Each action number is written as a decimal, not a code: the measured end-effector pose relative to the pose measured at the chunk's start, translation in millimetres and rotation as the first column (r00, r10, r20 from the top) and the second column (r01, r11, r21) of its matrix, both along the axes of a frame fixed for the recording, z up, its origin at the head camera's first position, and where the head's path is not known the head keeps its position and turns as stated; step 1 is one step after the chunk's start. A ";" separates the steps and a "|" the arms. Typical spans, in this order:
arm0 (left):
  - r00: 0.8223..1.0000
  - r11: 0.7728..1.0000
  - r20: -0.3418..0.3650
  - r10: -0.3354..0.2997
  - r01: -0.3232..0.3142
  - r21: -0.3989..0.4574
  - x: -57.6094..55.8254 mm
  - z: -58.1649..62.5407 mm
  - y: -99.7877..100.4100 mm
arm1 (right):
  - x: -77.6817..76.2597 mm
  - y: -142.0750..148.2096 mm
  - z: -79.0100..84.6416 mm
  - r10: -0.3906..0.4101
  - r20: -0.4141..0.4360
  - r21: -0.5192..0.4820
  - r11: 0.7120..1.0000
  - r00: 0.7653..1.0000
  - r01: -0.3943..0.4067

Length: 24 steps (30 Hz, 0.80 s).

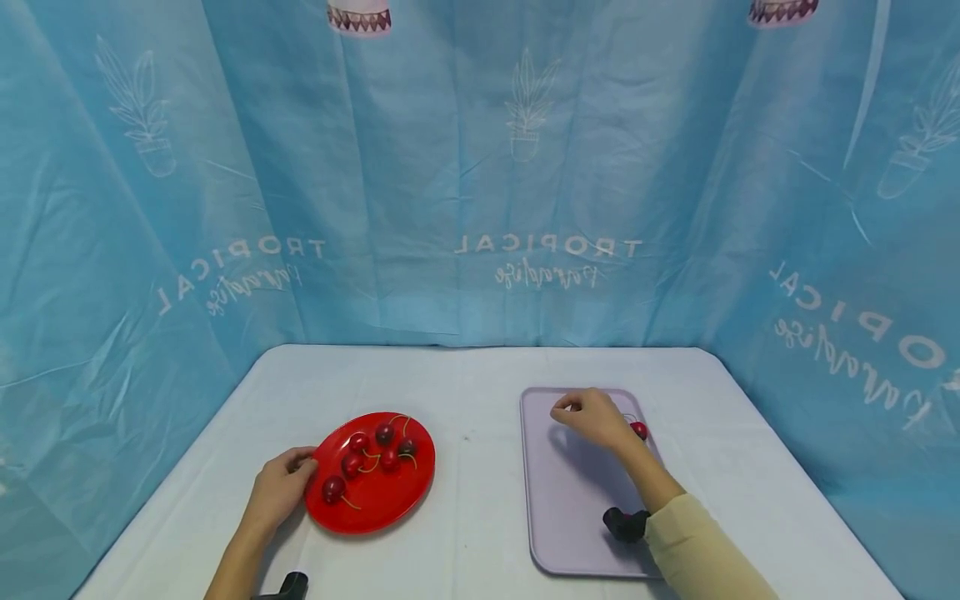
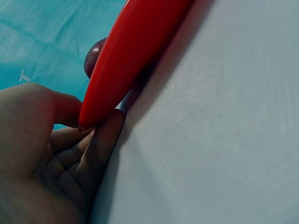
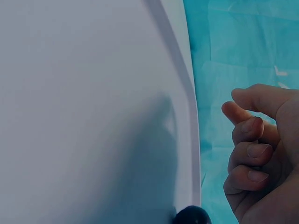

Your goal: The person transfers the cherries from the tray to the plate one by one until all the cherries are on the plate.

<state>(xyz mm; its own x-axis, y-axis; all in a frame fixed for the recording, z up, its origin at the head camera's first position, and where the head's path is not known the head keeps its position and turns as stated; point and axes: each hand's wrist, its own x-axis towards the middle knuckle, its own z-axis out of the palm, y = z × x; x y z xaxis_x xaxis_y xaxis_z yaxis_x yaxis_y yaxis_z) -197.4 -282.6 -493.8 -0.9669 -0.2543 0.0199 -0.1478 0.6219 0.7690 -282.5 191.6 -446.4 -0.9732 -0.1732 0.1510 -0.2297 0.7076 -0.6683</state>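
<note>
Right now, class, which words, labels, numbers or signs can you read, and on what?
"TROPICAL": mirrored, left and centre of the blue curtain.
"OPICAL": mirrored, curtain's right, rest cut off.
"Paradise": mirrored script, below each.
"T": curtain, left wrist view.
White marks on curtain, right wrist view: unreadable.

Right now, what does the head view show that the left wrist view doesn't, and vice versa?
Only the head view shows the right hand and lilac tray with a cherry.
Only the left wrist view shows a finger beneath the red plate.
Both show the left hand gripping the plate, a cherry on it, white table, blue curtain.
</note>
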 end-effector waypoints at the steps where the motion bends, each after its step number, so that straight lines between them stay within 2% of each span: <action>1: 1.000 1.000 -0.001 -0.001 0.001 0.000 0.2 0.1 -0.1 | -0.2 1.2 0.3 -0.003 0.004 0.002 1.000 1.000 0.003; 24: 1.000 1.000 -0.017 -0.009 0.009 -0.009 -0.1 1.6 0.4 | -4.9 28.5 5.6 -0.046 0.015 0.063 0.997 0.999 0.045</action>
<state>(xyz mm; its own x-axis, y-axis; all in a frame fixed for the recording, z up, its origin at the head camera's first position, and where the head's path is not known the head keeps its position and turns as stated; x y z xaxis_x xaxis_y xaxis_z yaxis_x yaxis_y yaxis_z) -197.5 -282.2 -492.2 -0.9687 -0.2453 0.0387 -0.1290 0.6301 0.7657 -287.4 220.1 -440.8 -0.9826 -0.1373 0.1252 -0.1857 0.7574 -0.6260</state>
